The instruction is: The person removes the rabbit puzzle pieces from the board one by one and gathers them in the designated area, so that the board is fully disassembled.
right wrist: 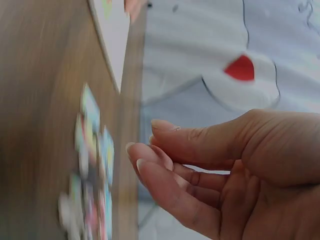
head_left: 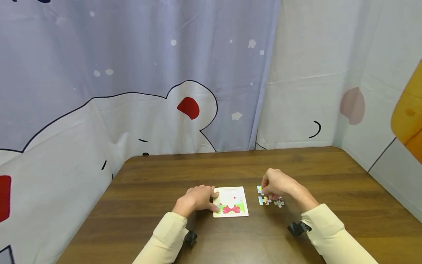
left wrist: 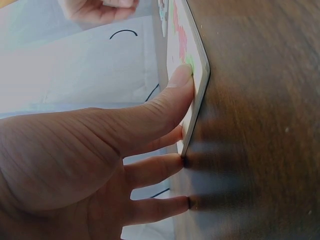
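A square puzzle board [head_left: 230,202] with a picture of red and green shapes along its near side lies on the table. My left hand [head_left: 197,200] rests at its left edge. The left thumb [left wrist: 181,77] presses on the board's face, and the other fingers stretch out straight to its edge and the tabletop. My right hand [head_left: 277,182] hovers over a group of loose jigsaw pieces [head_left: 263,200] to the right of the board. In the right wrist view its fingers [right wrist: 170,185] are loosely bent, with a gap below the thumb and no piece between them.
The wooden table [head_left: 158,176] extends around the board and pieces. Behind it hangs a printed curtain [head_left: 132,121], which continues along the right side. A small black device [head_left: 298,228] sits at the right wrist, another [head_left: 190,238] at the left.
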A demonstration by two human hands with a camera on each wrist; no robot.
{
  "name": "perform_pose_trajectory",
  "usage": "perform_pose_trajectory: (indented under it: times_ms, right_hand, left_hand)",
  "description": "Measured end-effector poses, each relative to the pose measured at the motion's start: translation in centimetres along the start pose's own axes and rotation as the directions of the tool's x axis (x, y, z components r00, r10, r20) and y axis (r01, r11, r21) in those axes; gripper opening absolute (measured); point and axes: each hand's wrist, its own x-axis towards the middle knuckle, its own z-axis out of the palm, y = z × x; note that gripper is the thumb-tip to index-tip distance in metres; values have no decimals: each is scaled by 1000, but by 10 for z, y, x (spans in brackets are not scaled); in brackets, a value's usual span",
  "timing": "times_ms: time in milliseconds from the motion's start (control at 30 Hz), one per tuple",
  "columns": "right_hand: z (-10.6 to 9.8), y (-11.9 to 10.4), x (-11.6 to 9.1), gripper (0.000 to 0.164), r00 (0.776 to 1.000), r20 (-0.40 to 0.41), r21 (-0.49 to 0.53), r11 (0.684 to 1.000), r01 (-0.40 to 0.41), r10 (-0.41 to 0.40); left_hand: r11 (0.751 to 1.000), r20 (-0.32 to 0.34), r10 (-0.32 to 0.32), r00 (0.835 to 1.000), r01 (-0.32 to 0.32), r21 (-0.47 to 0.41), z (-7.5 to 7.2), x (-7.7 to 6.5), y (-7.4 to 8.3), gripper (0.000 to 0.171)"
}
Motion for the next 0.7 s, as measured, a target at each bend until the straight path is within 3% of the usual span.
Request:
perform_pose_trajectory:
  times_ms: [233,333,433,700]
  right_hand:
    - [38,-34,22,10,995,48,-83,993,88,-84]
    - [48,-41,27,19,993,67,-160,982,103,-94]
    - [54,-45,29,27,993,86,-220,970,103,-86]
    - [56,-47,31,21,987,119,-230,965,130,-105]
  left_hand:
    - [1000,11,2,1000,-2,2,2,2,2,62]
    - [1000,14,0,1000,0,-1,3,2,2,62]
    - [1000,15,-4,1000,4,0,2,1,2,62]
    - [1000,6,-12,1000,12,16,-2,-1,1,61]
